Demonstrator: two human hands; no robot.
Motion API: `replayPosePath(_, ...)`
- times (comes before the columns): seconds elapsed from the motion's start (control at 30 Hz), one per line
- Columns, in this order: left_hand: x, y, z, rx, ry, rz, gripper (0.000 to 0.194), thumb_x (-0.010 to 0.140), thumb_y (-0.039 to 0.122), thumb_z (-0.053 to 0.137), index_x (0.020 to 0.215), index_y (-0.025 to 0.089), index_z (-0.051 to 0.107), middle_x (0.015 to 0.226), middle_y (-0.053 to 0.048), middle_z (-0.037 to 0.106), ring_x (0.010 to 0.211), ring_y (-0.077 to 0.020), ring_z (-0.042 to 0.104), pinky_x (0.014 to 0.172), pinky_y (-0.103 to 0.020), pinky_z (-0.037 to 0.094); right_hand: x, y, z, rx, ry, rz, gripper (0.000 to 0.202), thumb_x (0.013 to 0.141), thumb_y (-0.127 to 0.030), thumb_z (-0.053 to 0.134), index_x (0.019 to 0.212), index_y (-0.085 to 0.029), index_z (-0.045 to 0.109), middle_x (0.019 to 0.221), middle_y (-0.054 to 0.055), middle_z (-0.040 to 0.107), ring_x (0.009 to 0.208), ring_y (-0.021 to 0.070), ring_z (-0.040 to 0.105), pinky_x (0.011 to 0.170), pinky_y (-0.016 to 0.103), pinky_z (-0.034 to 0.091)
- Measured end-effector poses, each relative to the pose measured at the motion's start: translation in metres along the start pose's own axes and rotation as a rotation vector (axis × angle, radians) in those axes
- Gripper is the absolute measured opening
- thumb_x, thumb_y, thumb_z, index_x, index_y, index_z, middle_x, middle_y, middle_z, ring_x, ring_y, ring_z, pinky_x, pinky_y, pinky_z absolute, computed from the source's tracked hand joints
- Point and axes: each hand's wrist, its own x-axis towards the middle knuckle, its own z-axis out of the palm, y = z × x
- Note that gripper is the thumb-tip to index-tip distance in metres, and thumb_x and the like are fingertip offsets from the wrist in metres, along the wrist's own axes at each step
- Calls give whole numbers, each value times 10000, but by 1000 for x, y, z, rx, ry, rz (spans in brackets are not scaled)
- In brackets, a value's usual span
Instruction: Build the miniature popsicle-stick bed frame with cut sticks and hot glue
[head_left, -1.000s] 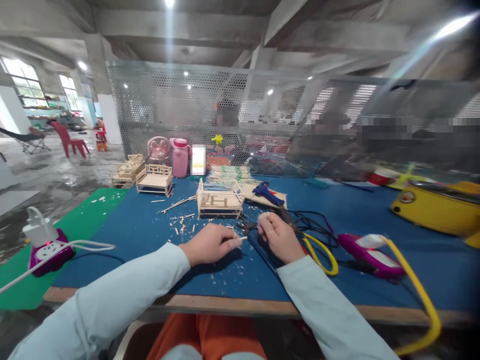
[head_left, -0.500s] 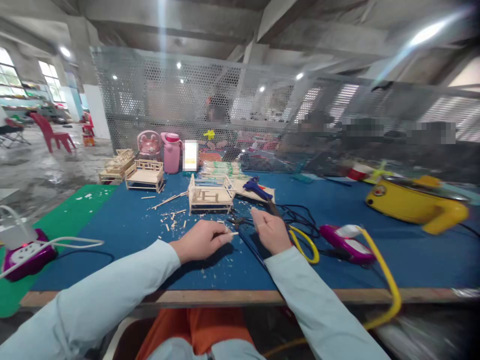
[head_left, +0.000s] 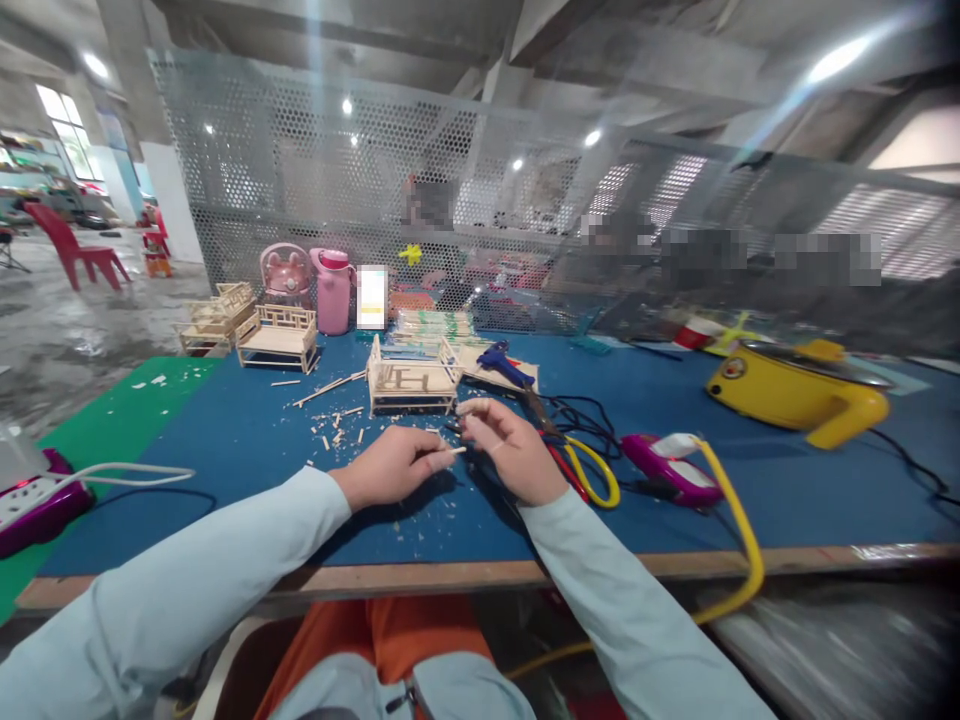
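The person wears a pale, washed-out blue top with 2 long sleeves: the left sleeve [head_left: 180, 560] is creased around the elbow, and the right sleeve [head_left: 637, 610] is looser and mostly smooth. Both end in plain cuffs [head_left: 330, 492]. The top's front [head_left: 469, 688] shows a dark zip [head_left: 409, 694] (only its lower end), above bright orange trousers [head_left: 427, 635].

This is a craft workshop in a rough concrete hall, judging by the bare beams [head_left: 555, 25], columns [head_left: 171, 195] and patchy, shiny floor [head_left: 105, 320]. The long bench [head_left: 780, 510], backed by a perforated screen [head_left: 322, 160], bears a glue gun [head_left: 507, 365], scissors [head_left: 616, 488], power strips [head_left: 637, 452], small wooden models [head_left: 412, 383] and scattered scraps [head_left: 335, 432]. Loaded shelves [head_left: 19, 172] stand far off at left.
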Motion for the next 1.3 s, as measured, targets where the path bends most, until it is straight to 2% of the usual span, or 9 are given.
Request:
replayPosePath(0.17,0,-3,0,-17,8,-46,330,858,331,413,613,135,516,558,43,413,558,-80,354,531,-196,263,-4,-10,3,-22,-122,24,219,769,-369,540,687,-168,574,609,-19,537,535,97,465,544,230,405)
replayPosePath(0.43,0,-5,1,0,20,-98,207,810,288,488,706,131,575,608,28,506,572,-87,385,543,-192,288,-11,-13,16,-236,-35,-131,203,790,-308,527,647,-180,592,651,1,611,629,124,542,643,239,413)
replayPosePath(0.63,0,-3,-3,106,6,-115,344,867,321,388,604,144,523,557,20,500,523,-86,379,525,-209,264,-16,-8,4,-458,158,49,300,868,-419,380,775,-189,550,591,-4,567,533,132,519,531,233,370)
replayPosePath(0.77,0,1,-3,202,30,-144,323,878,325,347,628,166,476,600,8,499,554,-109,395,539,-228,272,-25,-8,-8,-981,-50,293,190,847,-350,444,876,-198,554,726,50,647,655,185,593,540,252,316)
replayPosePath(0.87,0,3,-3,234,51,-155,289,882,300,307,665,176,453,652,-2,503,594,-125,414,565,-240,299,-30,-8,-5,-1095,-196,339,188,835,-361,476,922,-207,539,867,66,671,765,204,620,552,255,309)
replayPosePath(0.97,-1,5,-3,198,68,-158,293,888,292,271,662,183,423,650,4,484,599,-126,412,580,-250,318,-31,-5,1,-1132,-190,313,140,864,-253,415,883,-189,538,870,77,667,781,200,619,563,262,311)
replayPosePath(1.13,-2,5,-2,42,110,-167,349,904,372,235,674,183,418,637,15,467,600,-122,408,587,-251,329,-33,0,-3,-848,133,198,161,867,-237,364,876,-184,516,786,79,627,682,191,584,575,280,352)
replayPosePath(1.23,-3,7,1,3,170,-161,318,883,418,319,730,176,455,684,10,476,638,-125,412,619,-254,346,-40,-11,-6,-379,404,102,164,856,-355,406,855,-211,484,657,9,536,569,147,507,520,260,366)
replayPosePath(1.3,-4,10,4,-30,242,-149,250,855,399,406,828,166,491,760,-10,499,720,-139,449,694,-267,372,-47,-25,-4,-11,457,140,215,818,-441,474,851,-229,457,580,-47,436,450,101,394,414,225,308)
